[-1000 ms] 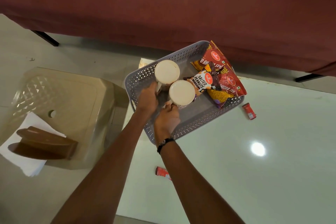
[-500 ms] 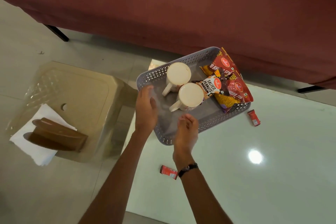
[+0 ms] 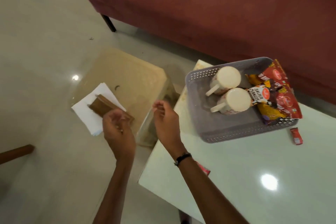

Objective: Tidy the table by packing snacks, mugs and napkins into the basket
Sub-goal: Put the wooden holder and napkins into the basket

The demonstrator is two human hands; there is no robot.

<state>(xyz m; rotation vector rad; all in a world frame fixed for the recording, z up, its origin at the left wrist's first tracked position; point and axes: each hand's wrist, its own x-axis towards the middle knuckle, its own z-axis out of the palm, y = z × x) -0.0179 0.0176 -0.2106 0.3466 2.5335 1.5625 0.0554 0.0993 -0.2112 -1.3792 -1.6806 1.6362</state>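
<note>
Nothing gripped in either hand: left hand (image 3: 116, 127) loosely curled and empty, above the near end of the brown holder (image 3: 101, 106); right hand (image 3: 166, 118) also empty, fingers half bent, in the air between the stool (image 3: 131, 78) and the left edge of the table (image 3: 254, 178).

Two mugs (image 3: 229, 91) already packed upside down in the middle of the basket (image 3: 200, 107), touching each other, handles toward the left wall. Snack packets (image 3: 272, 92) leaning against the right wall of the basket, some above its rim. Basket at the far left corner of the table.

Napkins (image 3: 87, 112) not yet packed: white stack on the near left corner of the stool, beside the table, with the holder lying across the stack. Also left out, a small red sachet (image 3: 296, 135) on the table just beside the near right corner of the basket, and another red piece (image 3: 204, 169) at the left edge, partly hidden behind the right forearm.

Step in hand, by judgement: reaching for the napkins. Next move probably calls for lifting or holding away the holder with one hand and pinching the whole stack with the other, because thin loose sheets can slide apart easily. Free space in the near part of the basket seems enough for laying the stack flat.
</note>
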